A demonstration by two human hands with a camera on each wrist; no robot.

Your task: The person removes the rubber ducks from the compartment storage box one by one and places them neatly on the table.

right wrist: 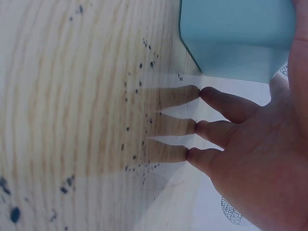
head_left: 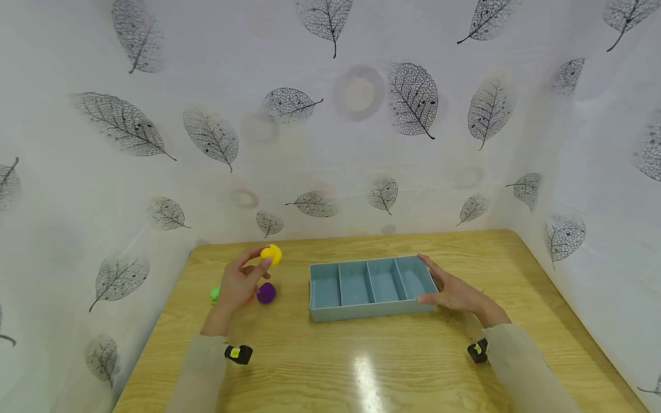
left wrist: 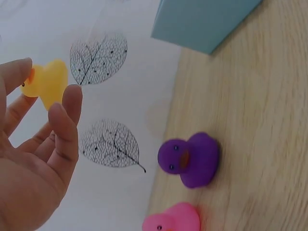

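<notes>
A yellow rubber duck (head_left: 271,254) is held up above the table by my left hand (head_left: 241,282), pinched between thumb and fingertips. The left wrist view shows the same duck (left wrist: 50,83) with its beak against a finger. Below that hand, a purple rubber duck (left wrist: 195,161) and a pink rubber duck (left wrist: 175,221) sit on the table. My right hand (head_left: 457,293) grips the right end of a blue four-compartment box (head_left: 372,311), thumb at the front and a finger at the back corner. In the right wrist view, its other fingertips (right wrist: 207,127) touch the table.
A green object (head_left: 214,295) sits at the left, mostly hidden behind the left hand. The wooden table (head_left: 310,367) meets a leaf-patterned white sheet (head_left: 341,160) at the back and both sides.
</notes>
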